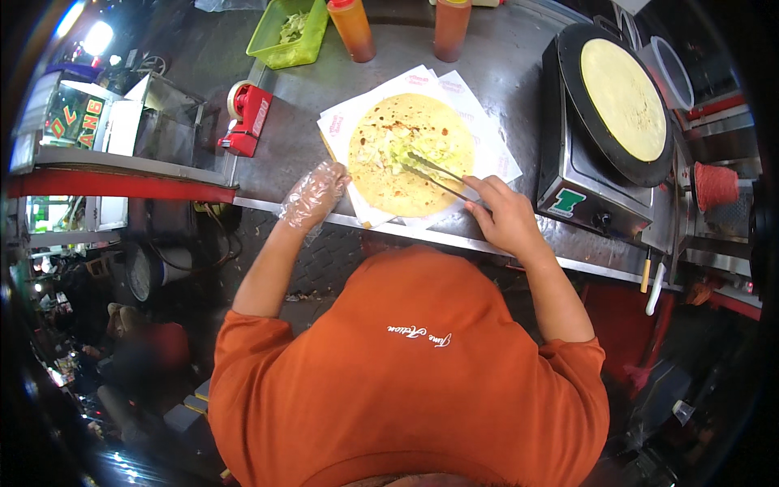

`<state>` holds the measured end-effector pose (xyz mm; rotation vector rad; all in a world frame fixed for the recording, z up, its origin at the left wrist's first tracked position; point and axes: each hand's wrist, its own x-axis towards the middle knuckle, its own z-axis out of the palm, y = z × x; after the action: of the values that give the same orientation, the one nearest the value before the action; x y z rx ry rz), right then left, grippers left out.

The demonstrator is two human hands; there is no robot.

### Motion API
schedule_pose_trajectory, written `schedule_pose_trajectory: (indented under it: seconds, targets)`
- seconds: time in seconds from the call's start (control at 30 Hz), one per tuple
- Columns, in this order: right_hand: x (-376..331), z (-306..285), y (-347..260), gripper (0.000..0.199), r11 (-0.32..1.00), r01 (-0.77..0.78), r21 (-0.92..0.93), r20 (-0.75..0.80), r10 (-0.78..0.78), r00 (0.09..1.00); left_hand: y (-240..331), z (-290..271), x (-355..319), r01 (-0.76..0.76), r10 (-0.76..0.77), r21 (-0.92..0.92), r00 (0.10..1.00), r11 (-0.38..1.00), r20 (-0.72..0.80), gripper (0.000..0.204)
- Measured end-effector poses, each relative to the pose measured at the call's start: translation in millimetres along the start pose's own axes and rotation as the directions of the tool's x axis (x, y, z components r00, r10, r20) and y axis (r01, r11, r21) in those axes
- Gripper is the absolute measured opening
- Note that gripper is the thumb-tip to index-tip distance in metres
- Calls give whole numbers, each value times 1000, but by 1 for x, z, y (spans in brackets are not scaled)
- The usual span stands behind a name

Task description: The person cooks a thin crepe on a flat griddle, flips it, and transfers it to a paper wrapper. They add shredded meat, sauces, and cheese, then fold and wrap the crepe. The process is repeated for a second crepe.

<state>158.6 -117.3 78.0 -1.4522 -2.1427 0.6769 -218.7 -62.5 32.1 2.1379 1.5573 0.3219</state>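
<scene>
A round, pale yellow crepe [381,191] lies flat on printed white paper sheets [491,154]. Shredded lettuce [442,156] is heaped around its middle, with reddish sauce spots above. My right hand [503,215] grips dark metal tongs [434,180], whose tips rest in the lettuce. At the left edge of the paper is my left hand [315,195], in a clear plastic glove. Its fingers are curled together against the edge; what they pinch, if anything, is hidden. Brown corners of a board [367,225] peek out under the paper.
To the right, a second crepe [623,97] sits on a round black griddle [578,134] over a steel burner [600,203]. Behind stand a green lettuce tub [304,53] and two sauce bottles [352,32]. A red tape dispenser [250,122] is at left. Two handles [656,288] overhang the front edge.
</scene>
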Motion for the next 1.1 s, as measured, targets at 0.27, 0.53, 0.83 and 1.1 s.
schedule_pose_trajectory:
  seconds: [0.27,0.53,0.83,1.1]
  targets:
    - [22,30,-27,42,993,-76,93,-94,85,992,-59,-71,94,-151,1,-322,907,935,-422,25]
    - [-27,8,-42,44,959,-127,254,-376,219,901,-277,-195,387,-367,147,739,926,565,348,53]
    - [-127,-208,139,41,850,-526,-19,-935,170,310,-180,-193,309,-81,378,658,868,749,-323,60]
    - [-79,-307,329,30,602,-798,-18,-568,650,504,6,-102,169,-194,-105,-342,716,920,-690,59]
